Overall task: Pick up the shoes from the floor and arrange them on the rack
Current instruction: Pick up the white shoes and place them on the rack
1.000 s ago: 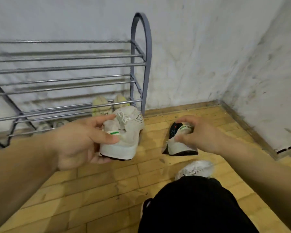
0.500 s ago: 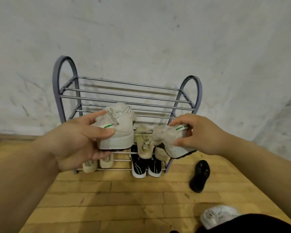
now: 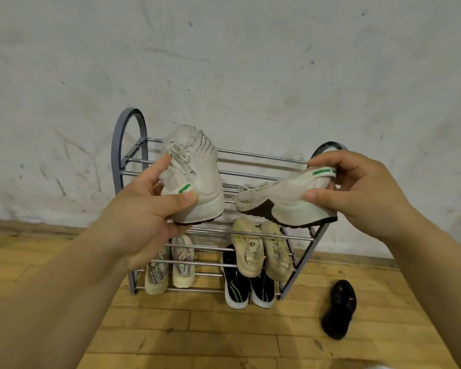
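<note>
1. Head view: the left hand [image 3: 144, 211] grips a pale grey knit sneaker [image 3: 197, 177] by its heel, toe up, before the grey metal-bar shoe rack [image 3: 115, 155].
2. The right hand [image 3: 357, 190] pinches the matching sneaker [image 3: 282, 201] at its heel collar (probably to shelve the pair together).
3. A black shoe [image 3: 339, 308] lies on the wooden floor [image 3: 197, 336], beside the rack.

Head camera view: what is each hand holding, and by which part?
The left hand grips one beige sneaker around its collar, thumb by the green heel tab. The right hand pinches the matching sneaker at its heel.
</note>
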{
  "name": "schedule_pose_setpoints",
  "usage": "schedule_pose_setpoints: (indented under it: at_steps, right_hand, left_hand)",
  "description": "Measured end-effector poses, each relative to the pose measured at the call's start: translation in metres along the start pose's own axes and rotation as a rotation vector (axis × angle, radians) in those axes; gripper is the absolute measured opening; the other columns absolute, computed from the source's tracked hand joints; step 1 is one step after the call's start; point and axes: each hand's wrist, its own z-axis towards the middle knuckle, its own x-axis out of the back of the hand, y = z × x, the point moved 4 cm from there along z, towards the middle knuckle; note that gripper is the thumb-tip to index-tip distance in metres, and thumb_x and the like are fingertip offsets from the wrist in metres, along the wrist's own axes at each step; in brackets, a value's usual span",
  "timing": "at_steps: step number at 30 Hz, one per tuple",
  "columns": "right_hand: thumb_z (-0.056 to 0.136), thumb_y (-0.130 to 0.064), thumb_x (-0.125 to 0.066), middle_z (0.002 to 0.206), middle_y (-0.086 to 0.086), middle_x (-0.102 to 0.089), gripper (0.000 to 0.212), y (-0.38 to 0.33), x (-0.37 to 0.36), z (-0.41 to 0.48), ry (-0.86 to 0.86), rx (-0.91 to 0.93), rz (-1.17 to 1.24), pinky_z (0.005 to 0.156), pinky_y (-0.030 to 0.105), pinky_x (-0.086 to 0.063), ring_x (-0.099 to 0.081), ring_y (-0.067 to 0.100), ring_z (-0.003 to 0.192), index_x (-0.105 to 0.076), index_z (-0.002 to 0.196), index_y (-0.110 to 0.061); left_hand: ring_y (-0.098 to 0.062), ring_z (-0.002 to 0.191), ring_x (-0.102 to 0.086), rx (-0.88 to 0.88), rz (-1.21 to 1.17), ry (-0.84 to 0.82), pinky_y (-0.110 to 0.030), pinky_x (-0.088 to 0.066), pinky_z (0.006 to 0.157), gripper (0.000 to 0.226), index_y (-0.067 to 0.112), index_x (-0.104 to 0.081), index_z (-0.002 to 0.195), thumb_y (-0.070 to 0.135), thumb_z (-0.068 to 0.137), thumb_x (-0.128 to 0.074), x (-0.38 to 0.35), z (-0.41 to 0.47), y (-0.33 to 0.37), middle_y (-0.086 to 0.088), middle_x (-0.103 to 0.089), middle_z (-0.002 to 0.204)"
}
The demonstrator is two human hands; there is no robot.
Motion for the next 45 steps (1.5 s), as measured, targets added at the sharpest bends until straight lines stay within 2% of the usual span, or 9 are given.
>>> schedule_pose_setpoints:
  at_steps: [7,10,14,18,24,29,34,38,45]
  right_hand:
    - [0.062,-0.017,-0.088,0.098,-0.011,-0.072,0.043,0.020,-0.002,-0.010,-0.021,-0.008,0.079,0.074,0.034,-0.059,-0.064,0.018,0.081,-0.076,0.097,-0.040]
    - [0.068,-0.015,-0.093,0.101,-0.007,-0.071,0.044,0.035,-0.006,-0.015,-0.055,-0.047,-0.020,0.075,0.042,-0.063,-0.068,0.026,0.085,-0.075,0.104,-0.033]
    - [0.075,-0.027,-0.090,0.099,-0.015,-0.064,0.036,0.069,-0.030,-0.026,-0.160,-0.004,-0.316,0.078,0.014,-0.047,-0.061,0.004,0.093,-0.073,0.103,-0.041]
    - [0.082,-0.025,-0.085,0.096,-0.017,-0.049,0.029,0.120,-0.069,-0.041,-0.210,0.029,-0.460,0.073,0.005,-0.039,-0.054,-0.001,0.085,-0.074,0.109,-0.026]
    - [0.088,-0.021,-0.079,0.099,-0.007,-0.042,0.025,0.167,-0.103,-0.028,-0.083,0.020,-0.573,0.071,0.013,-0.038,-0.048,0.012,0.079,-0.071,0.112,-0.018]
    - [0.091,-0.030,-0.074,0.108,-0.005,-0.039,0.037,0.194,-0.109,-0.021,-0.149,-0.160,-0.610,0.082,0.035,-0.053,-0.056,0.021,0.091,-0.065,0.126,-0.022]
    - [0.085,-0.041,-0.077,0.135,0.008,-0.042,0.061,0.207,-0.121,-0.024,-0.190,-0.276,-0.717,0.103,0.039,-0.043,-0.042,0.033,0.125,-0.055,0.140,-0.026]
    - [0.084,-0.053,-0.075,0.163,0.007,-0.011,0.082,0.218,-0.124,-0.028,-0.275,-0.405,-0.789,0.119,0.047,-0.027,-0.022,0.040,0.144,-0.035,0.153,-0.035]
    - [0.086,-0.035,-0.078,0.168,0.013,0.025,0.108,0.224,-0.120,-0.032,-0.344,-0.684,-0.466,0.095,0.029,-0.052,-0.037,0.032,0.148,-0.002,0.162,-0.043]
  left_hand:
    - [-0.028,0.111,-0.072,0.007,0.028,0.030,-0.052,-0.056,0.092,0.099,0.035,-0.039,0.155,0.000,0.068,-0.072,-0.005,0.022,-0.014,0.000,-0.061,0.140]
    - [-0.025,0.109,-0.073,0.021,0.035,0.061,-0.048,-0.058,0.085,0.102,0.035,-0.039,0.155,0.000,0.065,-0.072,-0.011,0.027,-0.023,0.003,-0.062,0.138]
    - [-0.027,0.112,-0.071,0.044,0.039,0.062,-0.050,-0.058,0.088,0.101,0.033,-0.040,0.155,-0.001,0.065,-0.071,-0.016,0.032,-0.034,0.001,-0.062,0.139]
    - [-0.027,0.114,-0.070,0.075,0.065,0.083,-0.049,-0.058,0.088,0.100,0.033,-0.041,0.154,0.000,0.065,-0.073,-0.008,0.038,-0.044,0.001,-0.060,0.141]
    - [-0.029,0.117,-0.068,0.108,0.073,0.107,-0.049,-0.058,0.089,0.102,0.034,-0.042,0.154,-0.001,0.064,-0.076,0.007,0.050,-0.056,-0.002,-0.056,0.147]
    - [-0.021,0.114,-0.067,0.117,0.114,0.136,-0.031,-0.061,0.074,0.095,0.033,-0.037,0.156,-0.014,0.079,-0.068,0.011,0.054,-0.065,0.002,-0.054,0.147]
    - [-0.017,0.106,-0.072,0.116,0.134,0.108,-0.030,-0.060,0.072,0.094,0.033,-0.037,0.156,-0.016,0.081,-0.065,0.015,0.054,-0.065,0.004,-0.061,0.139]
    - [-0.017,0.105,-0.073,0.114,0.133,0.105,-0.029,-0.060,0.072,0.093,0.033,-0.037,0.156,-0.015,0.082,-0.065,0.016,0.055,-0.065,0.003,-0.060,0.140]
    - [-0.026,0.115,-0.069,0.150,0.115,0.049,-0.041,-0.060,0.086,0.102,0.035,-0.039,0.155,-0.007,0.068,-0.071,0.016,0.052,-0.061,-0.002,-0.061,0.141]
